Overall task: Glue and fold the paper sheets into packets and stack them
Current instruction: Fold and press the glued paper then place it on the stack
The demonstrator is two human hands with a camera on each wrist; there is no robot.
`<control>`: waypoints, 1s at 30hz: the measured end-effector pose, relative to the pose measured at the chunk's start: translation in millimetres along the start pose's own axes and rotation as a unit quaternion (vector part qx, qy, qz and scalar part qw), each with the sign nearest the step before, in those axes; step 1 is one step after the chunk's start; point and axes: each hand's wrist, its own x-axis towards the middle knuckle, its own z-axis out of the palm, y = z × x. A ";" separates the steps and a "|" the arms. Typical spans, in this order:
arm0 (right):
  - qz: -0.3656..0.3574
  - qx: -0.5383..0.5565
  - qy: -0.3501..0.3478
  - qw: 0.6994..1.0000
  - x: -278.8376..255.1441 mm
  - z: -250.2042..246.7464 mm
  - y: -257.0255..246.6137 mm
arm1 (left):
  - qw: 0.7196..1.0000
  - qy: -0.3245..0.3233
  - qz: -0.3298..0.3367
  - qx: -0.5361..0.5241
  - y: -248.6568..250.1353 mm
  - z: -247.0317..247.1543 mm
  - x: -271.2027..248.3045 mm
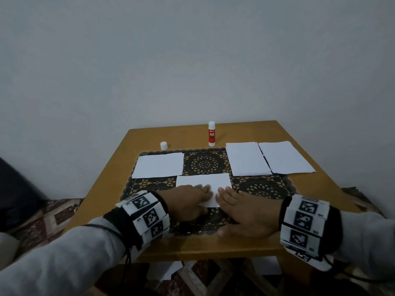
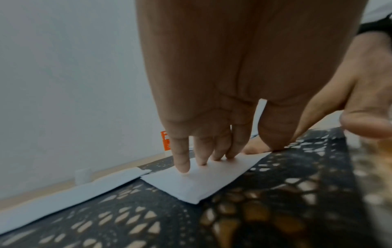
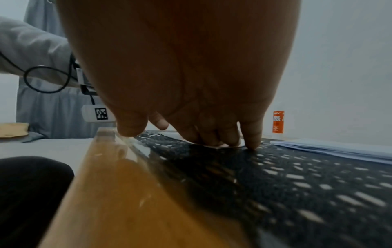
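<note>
— Which step is this, do you reckon?

— The pressing-down, I'd say. The folded white paper sheet (image 1: 203, 184) lies flat on the black lace-patterned mat (image 1: 263, 186), at the middle of its near half, and both hands are flat on the sheet's near part. The left hand (image 1: 188, 201) has its fingers (image 2: 182, 161) stretched out straight, tips bearing on the paper; nothing is curled round anything.

— And the other?

— The right hand (image 1: 241, 212) is spread flat too, palm down, fingers (image 3: 251, 135) straight, tips at the paper's right near edge where it meets the mat. Neither hand grips the sheet; it lies under the fingertips, between the two palms.

— The glue?

— The red-and-white glue stick (image 1: 211, 134) stands uncapped at the far side of the wooden table (image 1: 310, 189), its small white cap (image 1: 164, 145) well apart to the left.

— So next?

— Probably lifting the packet across to the white pile at the mat's left (image 1: 159, 165), which calls for a pinch at an edge. Then a fresh sheet from the two white stacks at the right (image 1: 248, 160).
</note>
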 end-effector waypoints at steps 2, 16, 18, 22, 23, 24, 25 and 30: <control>0.000 0.000 0.001 1.000 1.8 -0.4 1.3 | 0.999 0.000 -0.034 -0.005 -4.3 -3.8 7.1; -0.004 -0.008 0.019 1.000 0.4 2.2 -0.2 | 0.994 -0.038 -0.103 -0.015 -1.9 -1.4 1.8; -0.003 -0.013 0.026 1.000 0.4 2.9 -0.2 | 0.996 -0.059 -0.061 -0.028 4.4 -3.0 -4.3; -0.005 -0.009 0.025 1.000 0.1 2.8 0.6 | 0.996 -0.044 -0.077 -0.027 -4.7 -6.0 -9.4; -0.006 -0.009 0.024 1.000 -0.1 3.0 0.2 | 0.994 -0.041 -0.099 -0.010 -7.8 -4.6 -10.0; -0.005 -0.009 0.025 1.000 0.1 3.6 0.1 | 0.993 -0.045 -0.111 0.003 -8.2 -2.0 -11.1; -0.005 -0.010 0.027 1.000 0.2 4.1 0.0 | 0.993 -0.054 -0.106 0.010 -5.4 0.9 -12.9; -0.006 -0.009 0.030 0.999 1.2 5.3 0.7 | 0.997 -0.068 -0.015 -0.013 11.8 11.7 -29.3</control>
